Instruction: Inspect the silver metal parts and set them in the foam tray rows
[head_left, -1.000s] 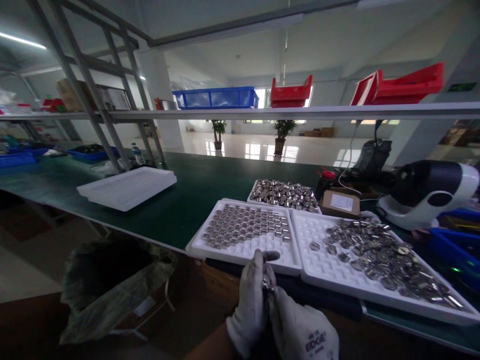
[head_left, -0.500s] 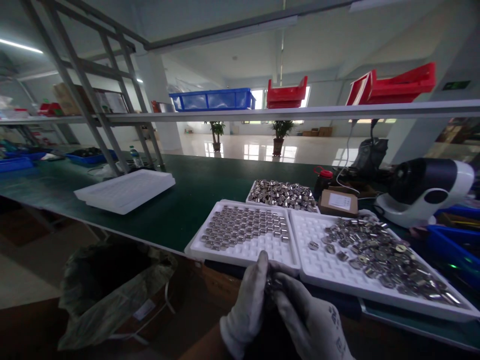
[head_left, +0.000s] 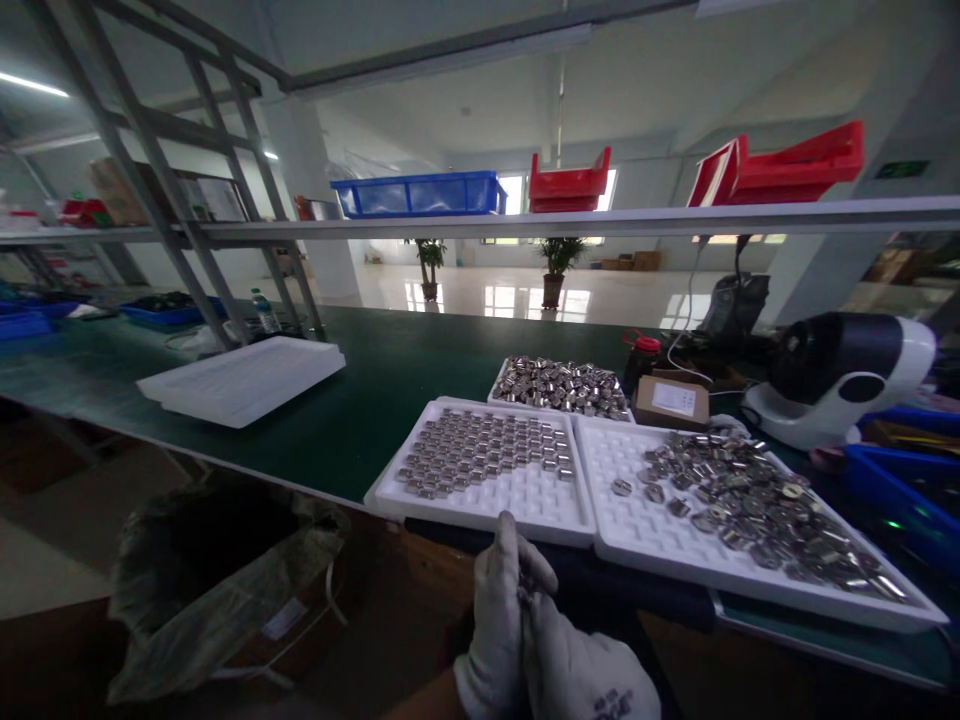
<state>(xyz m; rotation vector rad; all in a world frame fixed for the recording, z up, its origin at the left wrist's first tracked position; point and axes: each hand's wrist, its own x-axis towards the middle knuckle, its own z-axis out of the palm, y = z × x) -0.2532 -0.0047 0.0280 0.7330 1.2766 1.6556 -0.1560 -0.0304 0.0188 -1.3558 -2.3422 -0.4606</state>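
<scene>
Both my hands wear white gloves and meet low in the view, just in front of the table edge. My left hand [head_left: 496, 620] and my right hand [head_left: 581, 670] pinch a small metal part [head_left: 525, 592] between their fingertips. Just beyond them lies a white grid tray [head_left: 525, 508] with rows of small shiny metal parts [head_left: 487, 450] set in its cells; its near rows are bare. To its right a second white tray [head_left: 645, 530] carries a loose heap of metal parts [head_left: 750, 495].
A third tray of metal parts [head_left: 562, 385] sits behind, beside a small cardboard box [head_left: 671, 402] and a red-capped bottle [head_left: 640, 362]. A white-and-black device [head_left: 840, 375] and blue bins [head_left: 900, 480] stand right. Stacked white trays [head_left: 240, 378] lie left. A plastic bag [head_left: 210, 575] hangs below the table.
My hands have dropped lower and a little nearer to me, still pressed together on the small part. The view has shifted slightly rightward and down.
</scene>
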